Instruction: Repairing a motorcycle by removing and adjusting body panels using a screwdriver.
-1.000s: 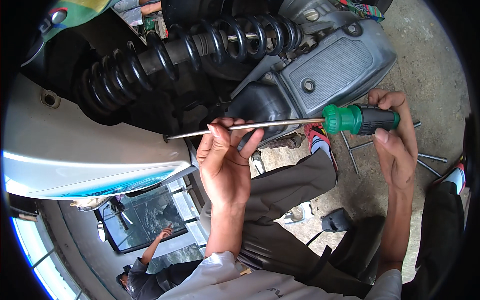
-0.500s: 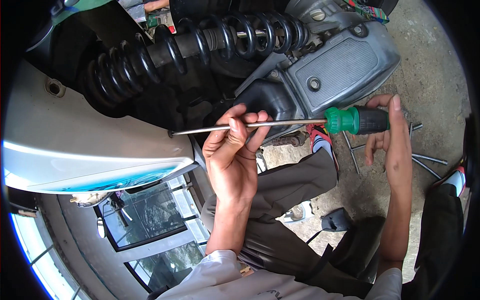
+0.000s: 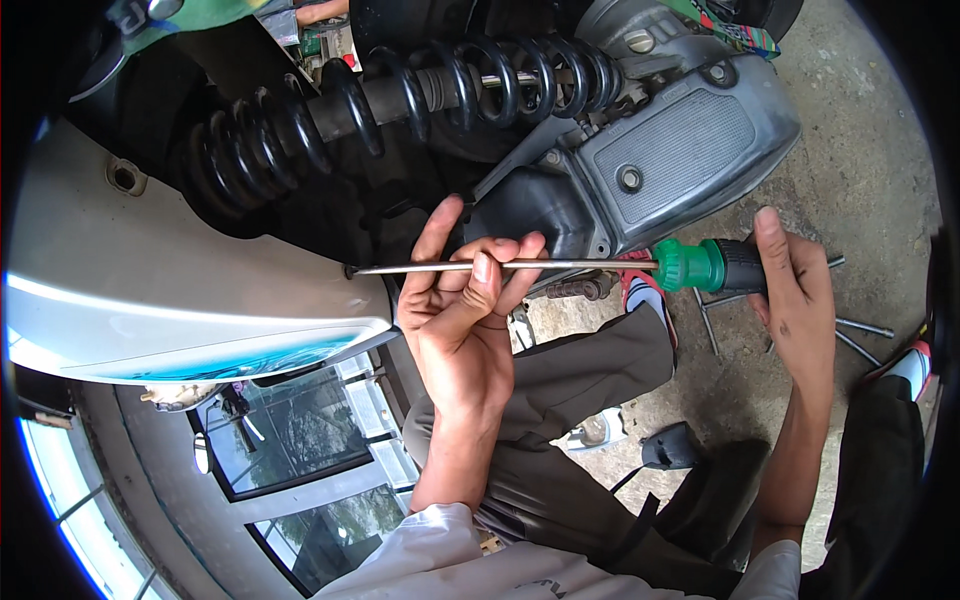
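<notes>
A long screwdriver point(image 3: 700, 266) with a green and black handle lies level across the view. Its tip meets the edge of a white and blue scooter body panel point(image 3: 200, 280), by a dark hole or screw there. My left hand point(image 3: 460, 330) pinches the metal shaft between thumb and fingers, the index finger stretched away from it. At the handle's black end, my right hand point(image 3: 800, 300) grips with the thumb on the upper side. Its other fingers are mostly hidden behind the handle.
Above my hands runs a black coil spring shock absorber point(image 3: 420, 95). A grey engine cover point(image 3: 670, 150) sits at the upper right. Metal T-shaped wrenches point(image 3: 840, 325) lie on the concrete floor, with a black pouch-like object point(image 3: 672, 446) closer in. Another person's leg point(image 3: 880, 460) stands at right.
My right hand has shifted its hold on the handle, the thumb and fingers now closer around its end. The shaft sits slightly lower in view, and my left index finger has straightened.
</notes>
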Demonstrator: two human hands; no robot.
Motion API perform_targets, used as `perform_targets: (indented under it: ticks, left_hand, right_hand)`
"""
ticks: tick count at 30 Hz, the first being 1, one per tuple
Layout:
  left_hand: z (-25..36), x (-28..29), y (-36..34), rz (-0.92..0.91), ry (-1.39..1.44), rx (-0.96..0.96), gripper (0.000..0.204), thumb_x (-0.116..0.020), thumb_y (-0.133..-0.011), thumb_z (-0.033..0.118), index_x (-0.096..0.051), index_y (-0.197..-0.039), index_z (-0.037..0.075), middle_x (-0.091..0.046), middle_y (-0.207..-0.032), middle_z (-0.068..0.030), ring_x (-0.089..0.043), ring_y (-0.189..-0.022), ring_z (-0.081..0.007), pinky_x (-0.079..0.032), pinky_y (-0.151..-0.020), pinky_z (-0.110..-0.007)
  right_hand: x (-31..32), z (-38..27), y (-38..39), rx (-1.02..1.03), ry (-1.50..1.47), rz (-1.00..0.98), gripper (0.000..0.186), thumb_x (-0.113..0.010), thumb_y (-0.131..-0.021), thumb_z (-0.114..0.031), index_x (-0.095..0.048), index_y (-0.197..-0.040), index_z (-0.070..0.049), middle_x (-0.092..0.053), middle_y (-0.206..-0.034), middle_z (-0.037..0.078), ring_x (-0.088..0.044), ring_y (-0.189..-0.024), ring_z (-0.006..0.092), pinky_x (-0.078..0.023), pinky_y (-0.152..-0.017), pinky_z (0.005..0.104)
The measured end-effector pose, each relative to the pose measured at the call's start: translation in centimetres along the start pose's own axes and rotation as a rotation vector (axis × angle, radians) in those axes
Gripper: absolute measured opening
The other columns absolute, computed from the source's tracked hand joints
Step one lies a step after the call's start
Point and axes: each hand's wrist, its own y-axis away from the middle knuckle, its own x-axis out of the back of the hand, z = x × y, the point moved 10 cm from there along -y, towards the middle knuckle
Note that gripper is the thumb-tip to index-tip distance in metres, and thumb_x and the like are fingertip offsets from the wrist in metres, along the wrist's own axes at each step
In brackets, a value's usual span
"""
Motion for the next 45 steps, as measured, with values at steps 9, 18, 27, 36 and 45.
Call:
perform_targets:
  ticks: [9,18,27,36,45]
  left_hand:
    - [3.1,5.0,0.4,0.162,0.606,-0.106,0.034,-0.044,-0.094,0.012,-0.042,-0.119,-0.010,-0.047,-0.127,-0.0194,-0.040,-0.124,-0.0295,-0.028,-0.109,-0.046]
    - [0.4,5.9,-0.5,0.358,1.096,-0.020,0.029,-0.048,-0.084,-0.005,-0.049,-0.113,-0.005,-0.053,-0.120,-0.0173,-0.046,-0.119,-0.0293,-0.030,-0.105,-0.055]
    - [-0.5,5.5,-1.8,0.375,0.939,-0.119,0.033,-0.048,-0.082,-0.003,-0.051,-0.114,-0.002,-0.054,-0.121,-0.0152,-0.046,-0.121,-0.0276,-0.032,-0.105,-0.049]
    - [-1.5,3.6,2.5,0.205,0.403,0.015,0.022,-0.052,-0.087,0.018,-0.058,-0.090,-0.004,-0.065,-0.088,-0.0180,-0.066,-0.083,-0.0238,-0.051,-0.076,-0.032]
    - [1.7,23.2,21.7,0.361,0.348,-0.232,0.022,-0.044,-0.088,0.016,-0.051,-0.074,0.001,-0.045,-0.056,-0.0006,-0.049,-0.052,-0.0095,-0.044,-0.047,-0.025]
  right_hand:
    - [-1.5,-2.3,0.2,0.288,-0.205,-0.186,0.022,-0.061,-0.086,-0.013,-0.048,-0.102,-0.002,-0.048,-0.084,0.002,-0.047,-0.060,0.0047,-0.041,-0.047,0.0201]
    - [-3.2,-4.9,-0.1,0.245,0.028,-0.553,0.037,-0.069,-0.076,-0.005,-0.053,-0.108,0.002,-0.052,-0.085,0.005,-0.053,-0.065,0.0105,-0.045,-0.046,0.0244]
    - [6.5,-1.9,-0.2,-0.047,-0.094,-0.375,0.038,-0.066,-0.080,-0.017,-0.052,-0.108,0.005,-0.052,-0.074,0.004,-0.050,-0.052,0.0126,-0.044,-0.042,0.0272]
    - [8.1,5.5,6.8,-0.106,-0.261,-0.400,0.029,-0.059,-0.085,-0.028,-0.054,-0.102,-0.005,-0.059,-0.087,0.007,-0.054,-0.062,0.0149,-0.045,-0.050,0.0261]
    - [13.5,22.1,14.9,-0.761,0.305,-0.421,0.045,-0.065,-0.079,-0.015,-0.049,-0.119,-0.008,-0.059,-0.095,0.007,-0.060,-0.088,0.0263,-0.049,-0.080,0.0463]
